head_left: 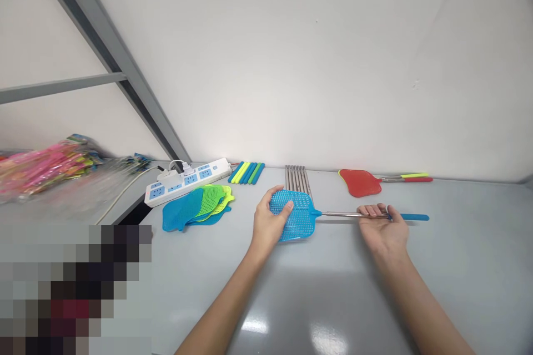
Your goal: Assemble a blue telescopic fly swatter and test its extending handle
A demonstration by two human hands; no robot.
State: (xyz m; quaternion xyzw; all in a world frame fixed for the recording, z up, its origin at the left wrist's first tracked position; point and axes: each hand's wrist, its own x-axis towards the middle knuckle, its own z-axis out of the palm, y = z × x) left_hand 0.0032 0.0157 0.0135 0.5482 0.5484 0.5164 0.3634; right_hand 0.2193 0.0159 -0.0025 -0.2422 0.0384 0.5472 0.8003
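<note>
blue plastic mesh forms the head of the fly swatter [300, 219] that we hold crosswise over the bench [200, 277], in front of us. our left hand [266, 222] pinches the mesh, thumb on its face and the other fingers mostly hidden behind; our right hand [383, 233], palm up, grasps the metal rod [339, 214] between fingers and thumb, close to the blue grip [418, 217].

we judge the whole piece light. the mesh is probably thin and bendy, easily creased if squeezed hard, so we would take it near its neck, where the plastic narrows. the rod looks stiff but smooth, and may slip or turn in dry fingers; the grip seems the surest hold.

counting, we have one swatter in our hands. two more lie by the wall, one overlapping the other: a red swatter [361, 183] on top, and a yellow grip [412, 175] showing beside the red one. the loose mesh heads [181, 211] overlap at the left; we make out at least four, blue, green, yellow and blue. loose grips [246, 172] number about six, and loose rods [295, 177] about seven, side by side. there is one power strip [189, 180]. the bagged goods [50, 169] are too jumbled to count.
</note>
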